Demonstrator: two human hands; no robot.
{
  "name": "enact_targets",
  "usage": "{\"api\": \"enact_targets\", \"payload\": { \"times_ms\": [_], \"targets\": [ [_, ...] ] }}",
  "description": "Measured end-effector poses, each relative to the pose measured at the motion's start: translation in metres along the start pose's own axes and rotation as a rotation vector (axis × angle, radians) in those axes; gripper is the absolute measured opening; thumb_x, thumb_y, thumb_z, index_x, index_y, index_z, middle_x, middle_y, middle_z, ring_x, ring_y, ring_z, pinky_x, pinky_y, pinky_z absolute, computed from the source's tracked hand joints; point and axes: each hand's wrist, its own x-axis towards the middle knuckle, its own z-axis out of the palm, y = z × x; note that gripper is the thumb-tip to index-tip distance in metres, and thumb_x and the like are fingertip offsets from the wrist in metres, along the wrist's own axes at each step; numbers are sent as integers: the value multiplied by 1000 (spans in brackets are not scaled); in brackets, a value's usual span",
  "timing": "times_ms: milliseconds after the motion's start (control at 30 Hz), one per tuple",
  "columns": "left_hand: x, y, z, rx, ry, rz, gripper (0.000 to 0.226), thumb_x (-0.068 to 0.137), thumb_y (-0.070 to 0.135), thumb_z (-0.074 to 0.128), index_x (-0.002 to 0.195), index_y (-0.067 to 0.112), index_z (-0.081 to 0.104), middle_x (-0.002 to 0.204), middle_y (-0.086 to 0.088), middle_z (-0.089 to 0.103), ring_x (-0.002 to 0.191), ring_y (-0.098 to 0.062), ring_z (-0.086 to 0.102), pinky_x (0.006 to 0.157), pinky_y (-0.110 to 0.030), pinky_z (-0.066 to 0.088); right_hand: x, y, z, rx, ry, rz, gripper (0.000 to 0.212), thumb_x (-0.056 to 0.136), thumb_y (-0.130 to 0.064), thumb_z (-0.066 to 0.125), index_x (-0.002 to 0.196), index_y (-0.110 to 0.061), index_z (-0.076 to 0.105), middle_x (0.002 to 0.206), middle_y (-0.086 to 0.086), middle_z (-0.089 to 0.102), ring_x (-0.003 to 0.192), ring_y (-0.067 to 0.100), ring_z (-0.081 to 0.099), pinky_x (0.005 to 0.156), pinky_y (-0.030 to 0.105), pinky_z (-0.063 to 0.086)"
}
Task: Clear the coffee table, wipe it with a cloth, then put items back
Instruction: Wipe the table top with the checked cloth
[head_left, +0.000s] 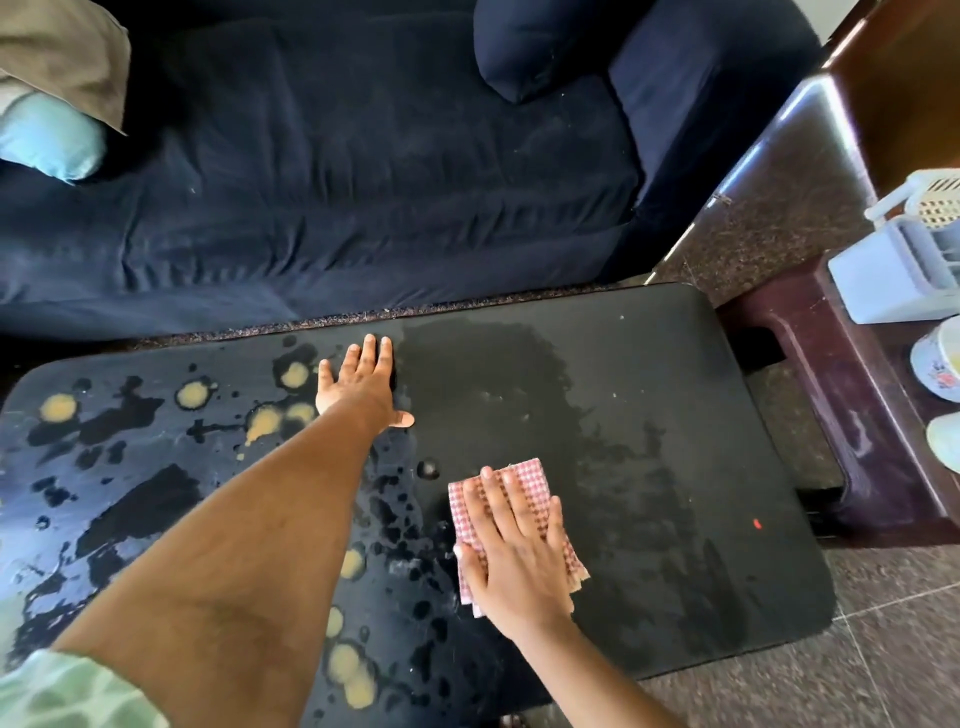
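Note:
A black coffee table (675, 395) fills the lower half of the view. Its left part is wet, with dark puddles and yellowish stains (193, 395); its right part looks dull and wiped. My left hand (363, 384) lies flat with straight fingers on the table near its far edge. My right hand (514, 545) presses flat on a folded red-and-white checked cloth (532, 480) near the table's middle front. Nothing else stands on the table.
A dark blue sofa (337, 182) with a cushion (530, 47) runs behind the table. At the right, a dark wooden side table (852, 441) carries a white plastic rack (914, 265) and a patterned cup (940, 364). Tiled floor (883, 649) lies at the lower right.

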Motion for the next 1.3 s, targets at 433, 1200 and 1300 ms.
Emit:
{"api": "enact_targets", "payload": {
  "times_ms": [433,1200,1300],
  "targets": [
    [-92,9,66,-140,320,109,79,98,36,43,151,21,-13,160,1,-15,147,-18,-12,119,-44,1,-22,14,3,12,20,106,67,88,-52,35,149,-28,24,158,-5,19,144,17,19,109,58,14],
    [-197,24,157,-99,16,49,95,93,47,49,147,21,-23,152,8,-30,146,-16,-16,118,-41,1,-58,48,2,-42,7,118,63,92,-54,27,150,-30,22,158,-7,17,145,17,19,110,56,13],
    [-195,25,159,-122,-16,50,94,93,49,47,146,22,-25,147,9,-36,145,-16,-18,119,-40,0,-60,19,6,14,30,105,62,93,-54,27,149,-29,22,157,-5,18,144,18,18,112,59,13]
  ]
}}
